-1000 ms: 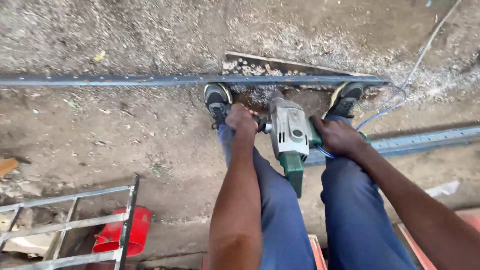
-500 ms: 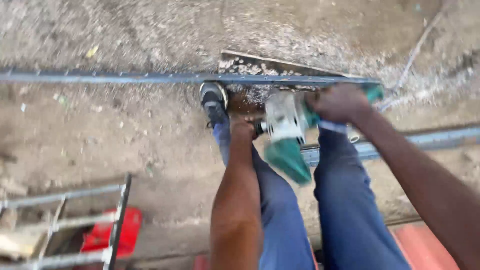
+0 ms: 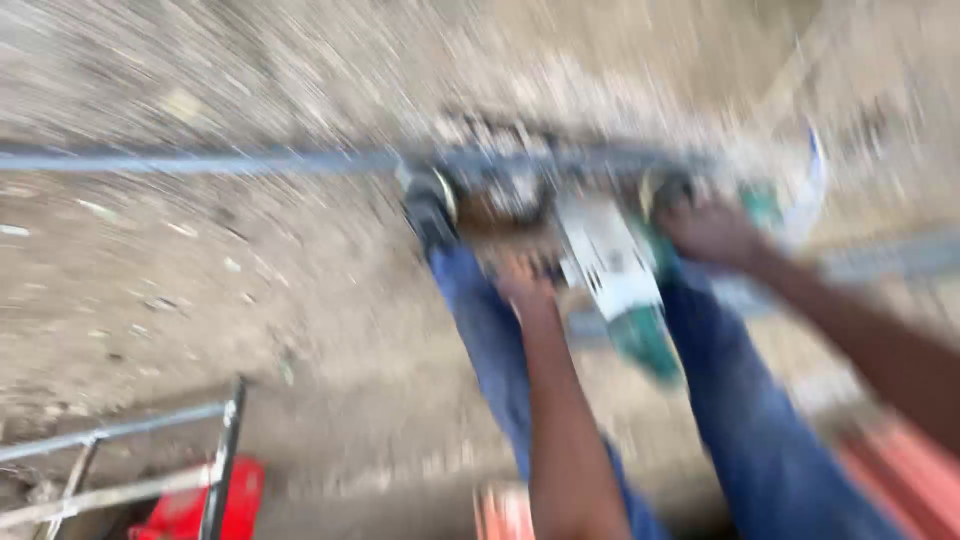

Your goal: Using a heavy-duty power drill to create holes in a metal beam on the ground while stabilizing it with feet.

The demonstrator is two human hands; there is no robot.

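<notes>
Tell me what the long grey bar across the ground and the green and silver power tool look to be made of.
Long grey bar: probably metal, dull grey finish, judging by its straight, thin, even run; blur hides the surface.
Green and silver power tool: apparently a pale metal front and a green plastic rear; blur leaves it uncertain.

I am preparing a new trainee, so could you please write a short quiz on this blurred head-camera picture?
1. True or false: the left hand is on the power tool.
2. Which colour is the thing under the metal frame at lower left? A) red B) yellow C) white
3. Fill in: the long metal bar lies across the ____.

Key
1. True: the left hand is at the tool's side grip, and the right hand is at its far end, though blur hides the fingers.
2. A: the red container.
3. ground
</notes>
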